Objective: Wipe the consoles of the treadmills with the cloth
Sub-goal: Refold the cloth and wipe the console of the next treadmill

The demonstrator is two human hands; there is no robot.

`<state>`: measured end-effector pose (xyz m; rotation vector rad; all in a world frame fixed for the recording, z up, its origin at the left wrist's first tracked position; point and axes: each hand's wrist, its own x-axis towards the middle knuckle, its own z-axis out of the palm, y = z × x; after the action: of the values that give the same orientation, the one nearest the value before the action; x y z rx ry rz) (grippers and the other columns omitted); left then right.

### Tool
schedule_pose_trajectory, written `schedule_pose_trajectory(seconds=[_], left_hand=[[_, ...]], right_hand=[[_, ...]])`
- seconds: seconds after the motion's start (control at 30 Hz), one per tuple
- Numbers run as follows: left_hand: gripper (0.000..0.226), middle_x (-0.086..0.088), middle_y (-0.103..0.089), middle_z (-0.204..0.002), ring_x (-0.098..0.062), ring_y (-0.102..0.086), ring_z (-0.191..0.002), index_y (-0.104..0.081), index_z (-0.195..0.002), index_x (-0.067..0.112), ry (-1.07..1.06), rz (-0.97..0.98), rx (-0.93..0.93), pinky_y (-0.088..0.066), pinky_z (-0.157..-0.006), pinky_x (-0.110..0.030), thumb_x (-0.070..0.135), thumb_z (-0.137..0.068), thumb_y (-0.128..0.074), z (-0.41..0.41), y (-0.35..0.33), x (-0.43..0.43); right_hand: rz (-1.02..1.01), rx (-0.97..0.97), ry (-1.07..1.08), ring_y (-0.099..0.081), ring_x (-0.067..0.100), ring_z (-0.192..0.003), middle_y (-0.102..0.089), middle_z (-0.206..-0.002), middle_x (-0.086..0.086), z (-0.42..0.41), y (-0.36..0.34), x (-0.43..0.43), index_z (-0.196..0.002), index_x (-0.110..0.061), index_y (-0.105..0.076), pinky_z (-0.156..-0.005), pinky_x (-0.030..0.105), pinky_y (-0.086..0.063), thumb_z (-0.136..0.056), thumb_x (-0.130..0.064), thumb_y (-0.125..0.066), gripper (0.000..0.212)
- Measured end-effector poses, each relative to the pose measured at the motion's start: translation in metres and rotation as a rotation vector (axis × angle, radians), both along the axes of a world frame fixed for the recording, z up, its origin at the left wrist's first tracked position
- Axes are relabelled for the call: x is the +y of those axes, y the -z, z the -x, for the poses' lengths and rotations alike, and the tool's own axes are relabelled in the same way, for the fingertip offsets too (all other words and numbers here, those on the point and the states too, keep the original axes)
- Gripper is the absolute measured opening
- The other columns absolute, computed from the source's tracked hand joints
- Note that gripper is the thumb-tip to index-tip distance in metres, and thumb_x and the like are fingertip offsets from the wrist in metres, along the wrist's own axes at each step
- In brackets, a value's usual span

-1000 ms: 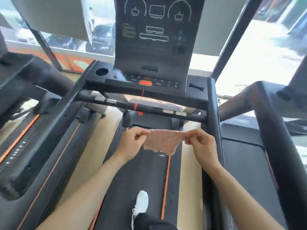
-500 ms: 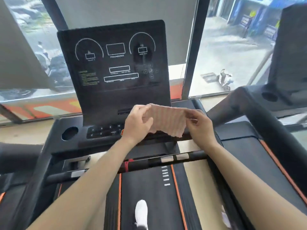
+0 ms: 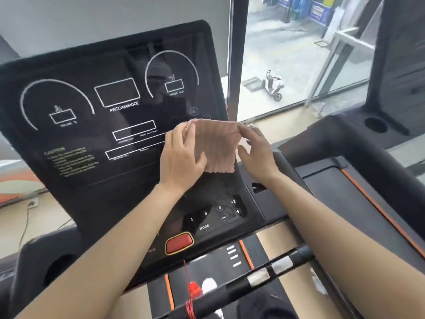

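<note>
1. Printed on the console (image 3: 110, 116): "PROGAM/MODE" under the middle box, "SPEED" under the right-hand box, and a "CAUTION" heading at lower left whose small text cannot be read.
2. On the keypad (image 3: 216, 215) below the console panel, "3", "6", "9", "12", "MODE", "+" and "−" are read. A red stop button (image 3: 179, 242) with a yellow outline is set just below and left of the keypad.
3. The cloth (image 3: 218, 147) is noted as pale pink-brown, ribbed, roughly square, with a frayed lower edge. It is held spread flat in front of the console's lower right corner.
4. The left hand (image 3: 181, 157) is placed at the cloth's left side; its fingers (image 3: 184, 132) are closed on the upper left edge, with the thumb over the cloth's face.
5. The right hand (image 3: 256, 153) is placed at the cloth's right edge; its fingers (image 3: 247, 131) are loosely spread, with the top corner met by the tips. A firm pinch cannot be told.
</note>
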<state>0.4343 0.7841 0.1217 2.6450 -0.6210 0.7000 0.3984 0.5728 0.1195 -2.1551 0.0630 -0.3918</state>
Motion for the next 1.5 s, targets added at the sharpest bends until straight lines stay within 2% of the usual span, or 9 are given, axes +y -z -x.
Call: schedule_pose_trajectory(seconds=[0.23,0.33,0.43,0.5,0.73,0.9,1.03,1.2,1.5], left_hand=[[0.088,-0.012,-0.01,-0.163,-0.04,-0.016,-0.149,-0.031,-0.158,0.003,-0.032,-0.166,-0.05,-0.043,-0.116,-0.049,0.037,-0.088,-0.073,-0.038,0.014,-0.018],[0.081,-0.012,-0.013,-0.163,-0.043,-0.011,-0.15,-0.036,-0.156,0.002,0.094,-0.294,-0.206,-0.024,-0.123,-0.061,0.033,-0.09,-0.072,-0.049,0.022,-0.025],[0.076,-0.009,-0.02,-0.165,-0.034,-0.002,-0.155,-0.037,-0.156,0.003,0.222,-0.53,-0.363,-0.001,-0.127,-0.053,0.03,-0.093,-0.069,-0.057,0.038,-0.032],[0.078,-0.007,-0.016,-0.168,-0.031,0.009,-0.159,-0.024,-0.16,0.005,0.315,-0.613,-0.351,-0.001,-0.127,-0.052,0.028,-0.098,-0.065,-0.064,0.045,-0.036],[0.074,-0.007,-0.006,-0.172,-0.035,-0.004,-0.158,-0.019,-0.164,0.028,0.383,-0.763,-0.216,0.016,-0.124,-0.058,0.064,-0.102,-0.035,-0.085,0.029,-0.042],[0.07,-0.005,-0.011,-0.171,-0.03,0.002,-0.16,-0.021,-0.163,0.031,0.348,-0.708,-0.244,0.011,-0.125,-0.058,0.063,-0.103,-0.035,-0.1,0.02,-0.037],[0.071,-0.005,-0.013,-0.171,-0.034,-0.005,-0.158,-0.021,-0.163,0.032,0.252,-0.702,-0.307,0.015,-0.125,-0.057,0.066,-0.102,-0.035,-0.117,-0.009,-0.028],[0.07,-0.004,-0.008,-0.172,-0.037,-0.007,-0.159,-0.016,-0.163,0.039,0.098,-0.631,-0.297,0.007,-0.123,-0.062,0.071,-0.102,-0.028,-0.139,-0.069,-0.023],[0.075,-0.003,-0.005,-0.174,-0.038,-0.003,-0.159,-0.009,-0.163,0.04,-0.111,-0.534,-0.267,0.007,-0.122,-0.063,0.075,-0.1,-0.026,-0.164,-0.125,-0.022]], right_hand=[[-0.13,0.091,-0.1,-0.059,0.007,-0.125,-0.056,-0.135,-0.009,-0.039,0.015,-0.014,-0.152,-0.027,-0.047,-0.107,0.032,-0.051,-0.095,0.002,-0.06,0.065],[-0.242,0.108,-0.16,-0.064,0.011,-0.121,-0.06,-0.136,-0.002,-0.047,0.016,-0.02,-0.148,-0.017,-0.053,-0.1,0.026,-0.055,-0.096,0.005,-0.059,0.057],[-0.339,0.142,-0.202,-0.066,0.011,-0.118,-0.064,-0.133,0.001,-0.054,0.016,-0.029,-0.141,-0.015,-0.06,-0.097,0.021,-0.054,-0.096,0.006,-0.058,0.051],[-0.372,0.163,-0.242,-0.068,0.008,-0.113,-0.067,-0.128,-0.001,-0.061,0.014,-0.038,-0.137,-0.017,-0.063,-0.095,0.018,-0.052,-0.094,0.011,-0.056,0.052],[-0.573,0.253,-0.306,-0.073,0.023,-0.11,-0.07,-0.127,0.008,-0.075,0.014,-0.06,-0.134,-0.016,-0.065,-0.098,0.046,-0.059,-0.099,0.005,-0.05,0.043],[-0.593,0.232,-0.271,-0.07,0.028,-0.11,-0.066,-0.13,-0.003,-0.075,0.027,-0.052,-0.14,-0.033,-0.058,-0.098,0.05,-0.058,-0.098,-0.008,-0.061,0.049],[-0.537,0.2,-0.234,-0.066,0.001,-0.11,-0.064,-0.129,-0.01,-0.074,0.032,-0.035,-0.149,-0.035,-0.048,-0.092,0.024,-0.058,-0.097,-0.013,-0.066,0.059],[-0.443,0.148,-0.239,-0.063,0.006,-0.113,-0.061,-0.125,-0.003,-0.073,0.033,-0.023,-0.147,-0.037,-0.053,-0.084,0.015,-0.053,-0.097,-0.005,-0.062,0.06],[-0.447,0.134,-0.166,-0.067,0.007,-0.103,-0.069,-0.118,-0.007,-0.079,0.026,-0.021,-0.132,-0.034,-0.064,-0.088,0.031,-0.061,-0.095,-0.012,-0.066,0.044]])
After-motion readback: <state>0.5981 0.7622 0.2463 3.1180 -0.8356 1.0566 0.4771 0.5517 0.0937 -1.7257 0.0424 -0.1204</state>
